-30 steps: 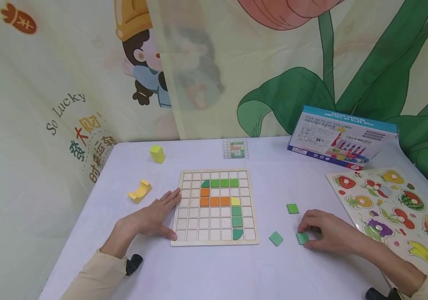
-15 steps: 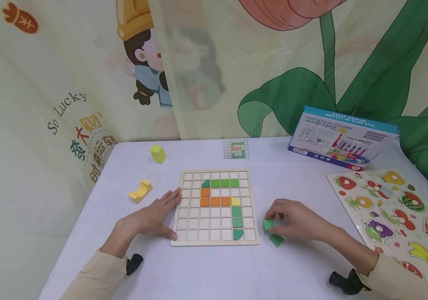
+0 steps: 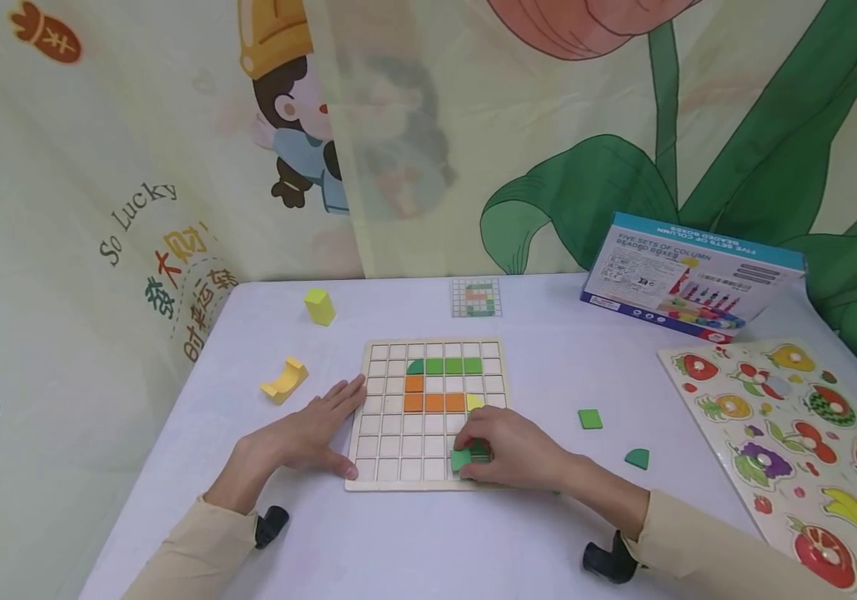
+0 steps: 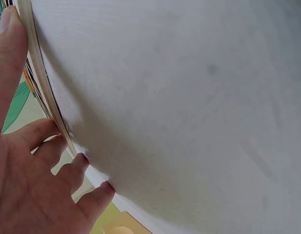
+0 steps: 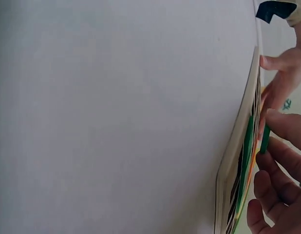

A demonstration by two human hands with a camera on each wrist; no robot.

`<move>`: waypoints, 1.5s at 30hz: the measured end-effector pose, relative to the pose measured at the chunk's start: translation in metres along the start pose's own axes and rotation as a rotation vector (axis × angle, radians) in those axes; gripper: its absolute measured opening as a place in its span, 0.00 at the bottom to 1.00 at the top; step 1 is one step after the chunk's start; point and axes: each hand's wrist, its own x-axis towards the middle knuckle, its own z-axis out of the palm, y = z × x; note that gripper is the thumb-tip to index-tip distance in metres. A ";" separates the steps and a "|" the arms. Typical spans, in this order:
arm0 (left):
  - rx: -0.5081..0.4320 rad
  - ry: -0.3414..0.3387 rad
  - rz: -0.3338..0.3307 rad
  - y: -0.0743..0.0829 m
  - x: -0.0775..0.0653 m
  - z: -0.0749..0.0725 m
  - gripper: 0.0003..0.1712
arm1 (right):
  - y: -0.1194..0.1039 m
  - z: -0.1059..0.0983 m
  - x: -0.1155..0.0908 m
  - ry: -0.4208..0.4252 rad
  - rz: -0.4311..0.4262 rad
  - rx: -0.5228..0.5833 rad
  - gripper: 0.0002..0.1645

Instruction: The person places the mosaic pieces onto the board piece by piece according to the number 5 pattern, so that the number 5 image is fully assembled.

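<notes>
My left hand (image 3: 308,433) rests along the left edge of the wooden grid board (image 3: 391,446), fingers stretched out and thumb at the lower left corner. Between thumb and fingertips my right hand (image 3: 514,450) pinches a green square tile (image 3: 461,460), close over the board's lower right part. The right wrist view shows that tile (image 5: 265,140) edge-on in the pinch. On the board lie a row of green tiles (image 3: 454,366), several orange tiles (image 3: 434,402) and a yellow quarter-round tile (image 3: 474,402). The right hand hides most of the green tiles further down the right side.
Right of the board lie a green square tile (image 3: 589,418) and a green quarter-round tile (image 3: 637,458). A small pattern card (image 3: 476,298) is behind the board. Yellow blocks (image 3: 284,382) stand left. A box (image 3: 687,279) and a fruit puzzle board (image 3: 729,429) occupy the right.
My right hand has carried the green square tile left, from the table's right side to over the board. The green quarter-round tile has come into view. My left hand has stayed put.
</notes>
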 end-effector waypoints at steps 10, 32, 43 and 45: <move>0.008 0.000 0.011 0.000 0.000 -0.002 0.67 | -0.006 0.010 0.004 0.032 -0.026 -0.114 0.10; -0.013 0.004 0.009 0.000 -0.001 0.000 0.67 | 0.003 -0.003 -0.003 -0.003 0.000 0.072 0.11; -0.004 0.002 0.017 0.001 -0.001 0.000 0.67 | 0.040 -0.040 -0.032 -0.064 0.122 0.178 0.10; -0.002 0.002 0.012 0.001 -0.001 0.000 0.67 | 0.047 -0.044 -0.042 -0.111 0.153 0.179 0.11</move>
